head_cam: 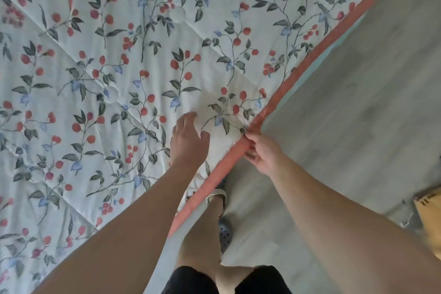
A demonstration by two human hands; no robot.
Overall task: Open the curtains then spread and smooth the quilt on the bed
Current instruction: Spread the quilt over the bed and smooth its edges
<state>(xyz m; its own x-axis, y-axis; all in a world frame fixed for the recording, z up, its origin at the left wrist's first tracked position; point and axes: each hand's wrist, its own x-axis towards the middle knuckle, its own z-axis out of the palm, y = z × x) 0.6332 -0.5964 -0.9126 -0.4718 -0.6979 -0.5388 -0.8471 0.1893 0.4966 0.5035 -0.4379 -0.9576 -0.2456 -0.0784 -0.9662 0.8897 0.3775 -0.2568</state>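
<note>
Looking down from the head camera, I see the white quilted cotton quilt printed with red berries and grey-green leaves (119, 67) spread over most of the view, lying flat across the bed; its coral-pink bound edge (274, 102) runs diagonally from the upper right down toward my legs; beyond that edge lies the pale grey wood-look floor (358, 102).

My right hand (261, 153) is closed in a pinch on the coral edge, fingers wrapped around the binding; my left hand (188, 138) rests palm-down on the quilt just beside that spot, fingers loosely curled and gripping nothing.

To do this step well, I judge I should keep the right hand's pinch firm and draw the edge outward, while the left palm sweeps away from it to press out the small puckers near the binding; pulling evenly along the edge should keep the border straight.

The mattress and bed frame are hidden beneath the quilt; the curtains are out of view, so I cannot tell whether they are open; a tan object (429, 219) at the right is cut off and unidentifiable; one foot in a dotted grey-blue clog (225, 234) shows partly under the hanging edge.
</note>
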